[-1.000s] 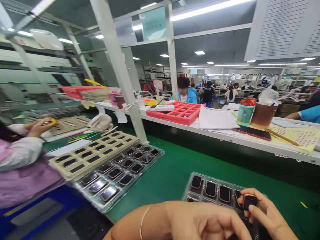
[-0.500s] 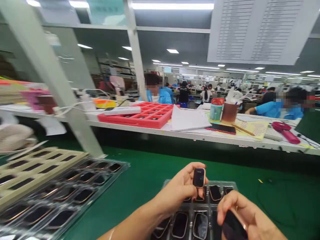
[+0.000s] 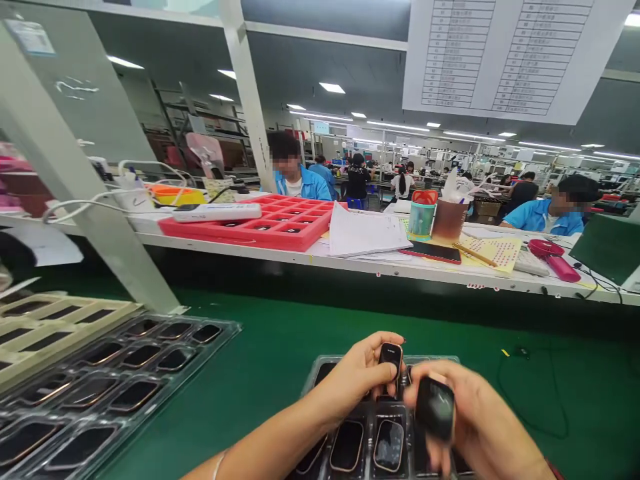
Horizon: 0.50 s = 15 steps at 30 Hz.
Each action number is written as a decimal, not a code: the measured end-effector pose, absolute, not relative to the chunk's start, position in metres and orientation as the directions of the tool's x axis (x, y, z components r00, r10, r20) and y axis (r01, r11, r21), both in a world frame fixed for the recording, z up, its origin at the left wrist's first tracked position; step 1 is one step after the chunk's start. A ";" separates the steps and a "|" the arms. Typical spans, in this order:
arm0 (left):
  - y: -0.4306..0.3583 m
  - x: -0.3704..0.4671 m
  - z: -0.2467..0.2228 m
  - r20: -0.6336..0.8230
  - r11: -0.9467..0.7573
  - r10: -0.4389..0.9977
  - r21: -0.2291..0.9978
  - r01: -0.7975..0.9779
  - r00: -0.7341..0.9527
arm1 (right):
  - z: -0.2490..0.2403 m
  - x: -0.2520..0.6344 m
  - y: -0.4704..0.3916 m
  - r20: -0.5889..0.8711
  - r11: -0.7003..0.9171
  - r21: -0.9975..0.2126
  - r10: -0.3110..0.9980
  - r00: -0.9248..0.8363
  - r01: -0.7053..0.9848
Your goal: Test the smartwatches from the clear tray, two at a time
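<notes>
My left hand (image 3: 367, 367) grips a small smartwatch body (image 3: 391, 357) with a dark screen and rose-gold edge, its thumb lying on the face. Close by on the right, my right hand (image 3: 463, 407) holds a second watch body (image 3: 435, 408), slightly blurred, screen tilted toward me. Both hands are above a clear plastic tray (image 3: 320, 365) on the green work surface. In that tray lie several watch bodies, among them a gold-rimmed one (image 3: 347, 445) and a silvery one (image 3: 389, 445). My hands and the held watches cover part of the tray.
On the left lie another clear tray (image 3: 235, 328) of watches and a cream tray (image 3: 113, 305). A shelf (image 3: 350, 267) behind carries a red foam tray (image 3: 300, 240), papers (image 3: 367, 233), a phone (image 3: 431, 252) and a pink fan (image 3: 555, 260). A slanted post (image 3: 125, 253) stands left. Co-workers sit beyond.
My right hand has moved up and left, bringing its watch nearer my left hand, with the screen turned more toward me. My left thumb has shifted onto its watch's face. The view has swung slightly.
</notes>
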<state>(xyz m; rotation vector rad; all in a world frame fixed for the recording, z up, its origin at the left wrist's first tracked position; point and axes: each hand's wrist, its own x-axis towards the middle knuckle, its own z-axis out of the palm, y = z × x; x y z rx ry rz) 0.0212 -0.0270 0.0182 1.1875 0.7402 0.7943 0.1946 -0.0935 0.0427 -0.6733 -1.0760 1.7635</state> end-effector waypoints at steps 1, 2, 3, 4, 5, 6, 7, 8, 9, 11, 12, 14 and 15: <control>-0.025 0.019 0.019 -0.065 0.150 0.856 0.981 -0.126 0.513 | 0.039 0.199 -0.082 0.006 -0.152 -0.905 0.930 -0.368 -0.398; -0.023 0.017 0.021 -0.049 0.119 0.866 0.987 -0.111 0.498 | 0.034 0.204 -0.071 -0.014 -0.138 -0.919 0.947 -0.320 -0.368; -0.022 0.014 0.023 -0.034 0.093 0.873 0.991 -0.098 0.486 | 0.029 0.208 -0.061 -0.027 -0.133 -0.930 0.955 -0.297 -0.343; -0.021 0.011 0.026 -0.023 0.073 0.879 0.993 -0.088 0.477 | 0.024 0.212 -0.052 -0.033 -0.125 -0.942 0.958 -0.285 -0.312; -0.020 0.008 0.029 -0.014 0.059 0.882 0.995 -0.079 0.472 | 0.019 0.214 -0.044 -0.038 -0.119 -0.954 0.959 -0.281 -0.277; -0.020 0.006 0.031 -0.007 0.047 0.882 0.996 -0.073 0.471 | 0.015 0.216 -0.039 -0.037 -0.112 -0.962 0.957 -0.286 -0.250; -0.020 0.004 0.033 0.001 0.037 0.880 0.997 -0.069 0.475 | 0.012 0.216 -0.036 -0.032 -0.103 -0.968 0.954 -0.297 -0.228; -0.021 0.003 0.034 0.008 0.028 0.878 0.997 -0.068 0.479 | 0.009 0.216 -0.035 -0.024 -0.094 -0.973 0.950 -0.310 -0.212; -0.021 0.002 0.034 0.015 0.021 0.875 0.997 -0.068 0.483 | 0.007 0.215 -0.035 -0.015 -0.085 -0.975 0.946 -0.324 -0.204; -0.022 0.002 0.031 0.032 0.006 0.869 0.997 -0.076 0.494 | 0.005 0.212 -0.036 0.007 -0.064 -0.978 0.940 -0.340 -0.198; -0.022 0.003 0.029 0.038 0.000 0.866 0.997 -0.076 0.498 | 0.004 0.210 -0.037 0.021 -0.046 -0.980 0.941 -0.337 -0.191; -0.021 0.006 0.026 0.035 -0.001 0.863 0.998 -0.069 0.503 | 0.004 0.205 -0.037 0.054 0.003 -0.987 0.949 -0.310 -0.163; -0.021 0.007 0.026 0.027 0.008 0.862 0.998 -0.066 0.506 | 0.005 0.204 -0.038 0.067 0.024 -0.989 0.952 -0.298 -0.146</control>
